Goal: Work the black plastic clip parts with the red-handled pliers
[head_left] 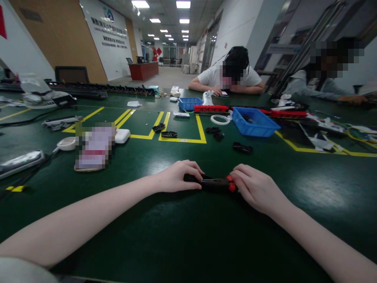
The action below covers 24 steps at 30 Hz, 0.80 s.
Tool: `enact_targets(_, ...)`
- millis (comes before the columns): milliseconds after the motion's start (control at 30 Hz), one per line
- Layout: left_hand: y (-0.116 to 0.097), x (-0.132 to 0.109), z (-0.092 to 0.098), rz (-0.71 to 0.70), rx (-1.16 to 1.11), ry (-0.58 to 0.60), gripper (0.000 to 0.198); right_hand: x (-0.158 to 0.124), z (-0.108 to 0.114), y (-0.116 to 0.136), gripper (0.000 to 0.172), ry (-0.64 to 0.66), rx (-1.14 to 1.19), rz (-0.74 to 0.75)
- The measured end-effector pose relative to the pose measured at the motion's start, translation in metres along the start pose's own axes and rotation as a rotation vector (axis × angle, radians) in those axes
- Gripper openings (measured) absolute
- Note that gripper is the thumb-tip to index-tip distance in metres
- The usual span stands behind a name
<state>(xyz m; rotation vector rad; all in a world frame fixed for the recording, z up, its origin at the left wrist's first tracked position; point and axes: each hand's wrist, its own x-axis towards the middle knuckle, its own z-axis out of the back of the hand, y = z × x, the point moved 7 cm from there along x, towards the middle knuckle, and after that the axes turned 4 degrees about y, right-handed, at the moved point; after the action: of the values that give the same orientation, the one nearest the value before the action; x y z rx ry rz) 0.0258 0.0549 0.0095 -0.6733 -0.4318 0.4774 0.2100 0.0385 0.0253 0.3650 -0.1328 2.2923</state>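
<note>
Between my hands, low over the green table (pixel 206 239), is a long dark plastic piece (pixel 215 183) with a red part (pixel 231 183) at its right end. My left hand (pixel 184 177) is closed around the black left end, thumb below and fingers above. The fingers of my right hand (pixel 253 186) pinch the red end, partly hiding it. Beyond my hands lie similar small black plastic parts (pixel 242 147), with several more near the yellow tape, one of them a black part (pixel 169 134) inside a taped outline.
A phone (pixel 96 147) lies at left beside a white case (pixel 122 136). Blue bins (pixel 255 122) and red strips (pixel 210 109) stand farther back. A white tape ring (pixel 220 120) is near the bin. One person (pixel 235 74) leans on the far side; another sits at right.
</note>
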Motion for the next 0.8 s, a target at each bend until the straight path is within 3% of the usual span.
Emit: enact_targets(800, 0.0021, 0.0001, -0.0015, 0.005, -0.015, 0.002, 0.016, -0.0013, 0.0015, -0.0019, 0.039, 0.033, 0.017, -0.012)
